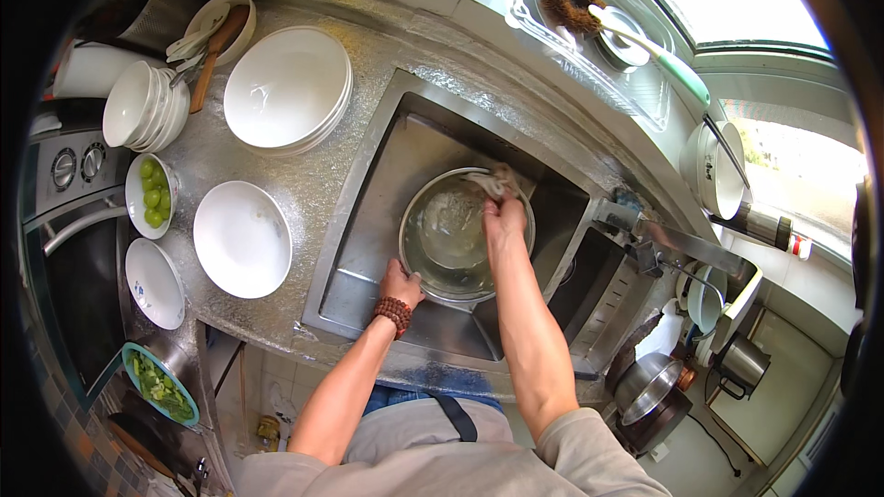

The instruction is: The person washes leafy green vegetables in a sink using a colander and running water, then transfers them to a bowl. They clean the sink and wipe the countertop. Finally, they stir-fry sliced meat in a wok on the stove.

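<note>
A round metal basin (413, 248) with cloudy water in it sits inside the stainless steel sink (366, 235). My left hand (402, 286), with a beaded bracelet on the wrist, grips the basin's near-left rim. At the basin's far right side, my right hand (505, 215) is closed on a pale, wet cloth (496, 183), which looks blurred. The water's surface is rippled, and what lies beneath it cannot be made out.
Left of the sink stand a stack of large white bowls (286, 86), a single white bowl (243, 241) and a small bowl of green grapes (156, 197). A faucet (621, 215) is at the right. A brush (649, 48) rests on a clear plastic tray (587, 69) by the window.
</note>
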Motion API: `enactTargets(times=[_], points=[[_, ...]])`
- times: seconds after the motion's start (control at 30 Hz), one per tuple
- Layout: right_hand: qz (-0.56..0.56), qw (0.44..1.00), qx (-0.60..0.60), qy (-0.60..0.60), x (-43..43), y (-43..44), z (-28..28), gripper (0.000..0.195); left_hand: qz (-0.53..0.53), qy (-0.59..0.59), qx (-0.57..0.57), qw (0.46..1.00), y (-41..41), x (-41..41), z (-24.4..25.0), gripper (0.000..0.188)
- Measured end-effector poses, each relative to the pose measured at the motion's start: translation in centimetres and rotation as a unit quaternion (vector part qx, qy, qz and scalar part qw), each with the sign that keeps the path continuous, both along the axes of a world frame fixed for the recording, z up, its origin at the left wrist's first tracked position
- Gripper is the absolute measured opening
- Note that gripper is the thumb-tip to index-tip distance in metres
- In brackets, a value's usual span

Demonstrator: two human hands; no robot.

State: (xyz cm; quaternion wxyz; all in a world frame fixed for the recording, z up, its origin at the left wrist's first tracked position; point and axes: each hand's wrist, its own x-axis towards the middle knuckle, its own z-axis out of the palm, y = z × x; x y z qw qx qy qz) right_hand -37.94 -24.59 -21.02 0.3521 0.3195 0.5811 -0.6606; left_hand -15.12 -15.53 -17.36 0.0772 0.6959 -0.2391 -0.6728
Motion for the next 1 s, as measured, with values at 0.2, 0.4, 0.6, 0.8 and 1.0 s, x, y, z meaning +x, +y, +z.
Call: enactTargets(times=[0.2, 0.4, 0.6, 0.8, 1.0], points=[[-0.054, 0.998, 0.011, 0.02, -0.8, -0.8, 2.6, 0.024, -0.019, -0.023, -0.032, 0.999, -0.5, -0.7, 0.7, 0.045], [0.237, 0.959, 0.116, 0.106, 5.1, -3.2, 3.1, 0.018, -0.059, -0.005, -0.054, 0.997, -1.0, -0.7, 0.8, 0.055], [0.592, 0.781, 0.069, 0.184, 9.6, 0.8, 1.3, 0.013, -0.089, 0.04, -0.019, 0.995, -1.6, 0.0, 0.5, 0.076], [0.794, 0.546, 0.027, 0.266, 9.7, 7.6, 1.7, 0.019, -0.066, 0.073, 0.032, 0.995, -1.5, 0.5, -1.5, 0.078], [0.906, 0.204, 0.169, 0.33, 3.9, 11.6, 3.5, 0.015, -0.031, -0.008, 0.015, 0.999, -1.5, -0.8, 0.3, 0.053]])
